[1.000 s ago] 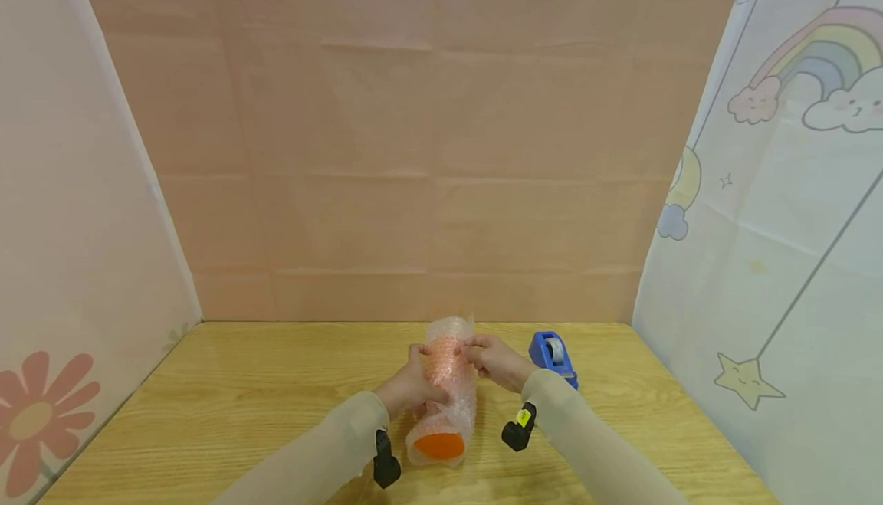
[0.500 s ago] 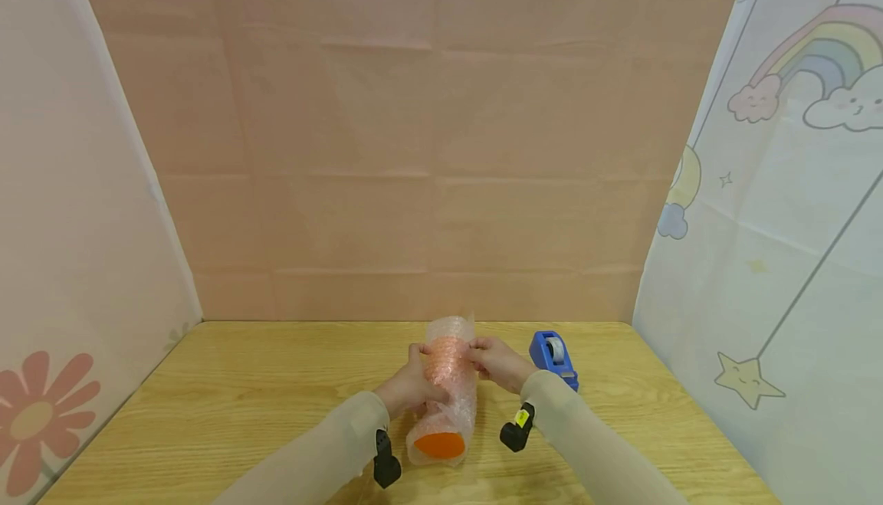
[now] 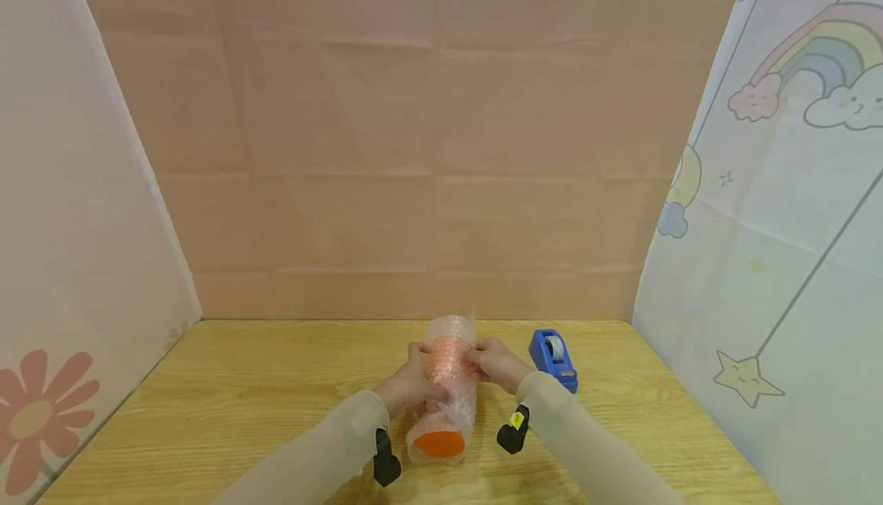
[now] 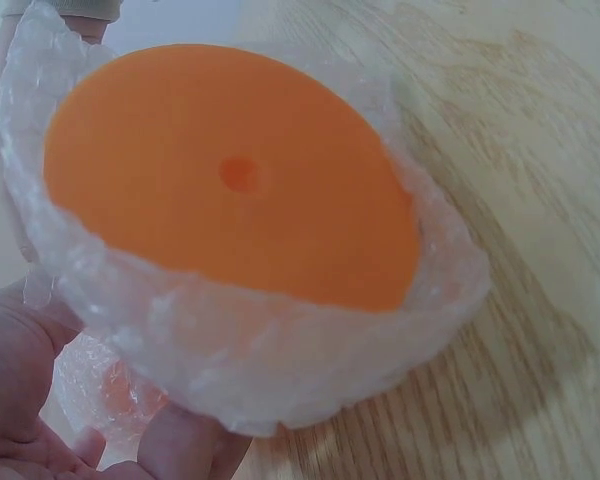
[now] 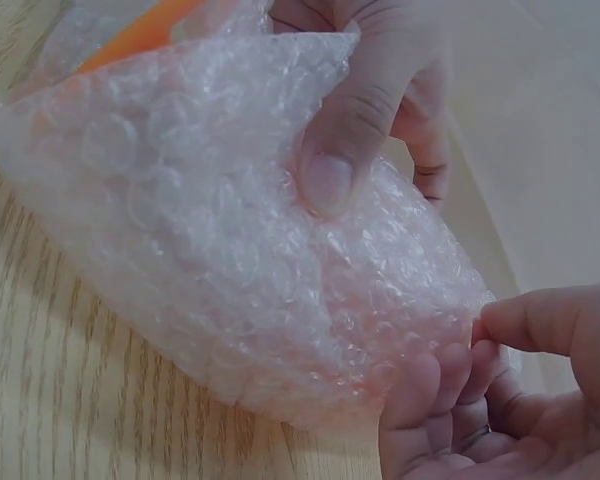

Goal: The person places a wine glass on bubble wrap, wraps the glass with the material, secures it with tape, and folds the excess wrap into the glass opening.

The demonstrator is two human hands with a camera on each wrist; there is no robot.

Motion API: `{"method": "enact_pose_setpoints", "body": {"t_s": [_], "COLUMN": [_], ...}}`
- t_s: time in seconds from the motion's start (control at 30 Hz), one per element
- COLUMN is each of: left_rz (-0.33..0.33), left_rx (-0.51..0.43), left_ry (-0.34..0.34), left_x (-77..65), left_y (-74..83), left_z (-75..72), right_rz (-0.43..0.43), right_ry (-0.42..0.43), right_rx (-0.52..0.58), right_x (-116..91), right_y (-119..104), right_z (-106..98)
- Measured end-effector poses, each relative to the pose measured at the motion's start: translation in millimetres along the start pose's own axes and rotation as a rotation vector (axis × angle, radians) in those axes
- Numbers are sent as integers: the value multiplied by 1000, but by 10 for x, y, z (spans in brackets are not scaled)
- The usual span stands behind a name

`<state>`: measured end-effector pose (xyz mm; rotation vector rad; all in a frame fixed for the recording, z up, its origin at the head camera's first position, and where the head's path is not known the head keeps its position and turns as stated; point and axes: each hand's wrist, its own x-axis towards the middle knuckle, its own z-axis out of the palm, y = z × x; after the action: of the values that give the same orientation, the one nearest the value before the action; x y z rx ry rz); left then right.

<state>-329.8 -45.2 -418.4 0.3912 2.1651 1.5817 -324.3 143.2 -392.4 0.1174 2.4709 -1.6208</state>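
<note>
Translucent, pinkish-white bubble-wrap sleeve [image 3: 465, 407], rolled into a tube, works as the container here. Inside: an orange object with a smooth oval end face [image 4: 280, 230]; small round dimple near the middle of that face. The wrap runs around the face and sticks out past its lower edge in the left wrist view; the end towards the person is uncovered. Rest of the contents shows only as a blurred orange-pink tint through the bubbles, shape can't be told.

Bundle is between the two hands, over the pale wood-grain bench [image 3: 276, 398], long axis pointing away from the person. Left hand [image 3: 411, 387] grips it from its left side, thumb pressed on the wrap, fingers bent round. Right hand [image 3: 501, 365] is on the bundle's other side, further from the person than the left thumb, pinching the wrap's edge between thumb and fingertips. Orange end is nearer the person than both hands; the far wrapped end lies beyond both.

Other container: blue plastic tape dispenser [image 3: 567, 373], just right of the right hand, holding a whitish tape roll [image 3: 555, 349]. Dispenser sits apart from the bundle.
</note>
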Motion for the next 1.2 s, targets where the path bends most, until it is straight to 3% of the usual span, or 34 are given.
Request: {"method": "enact_pose_setpoints", "body": {"t_s": [0.37,0.73,1.2], "left_rz": [-6,-14,-19], "left_rx": [-1,6,-1], "left_ry": [9,11,3], "left_x": [7,14,6], "left_y": [-4,0,24], "left_z": [-12,-8,-2], "right_rz": [-19,-160,-77], "right_ry": [11,51,-37], "right_rx": [-7,-61,33], "right_x": [7,3,34], "right_y": [-13,5,33], "right_z": [13,-1,-12]}}
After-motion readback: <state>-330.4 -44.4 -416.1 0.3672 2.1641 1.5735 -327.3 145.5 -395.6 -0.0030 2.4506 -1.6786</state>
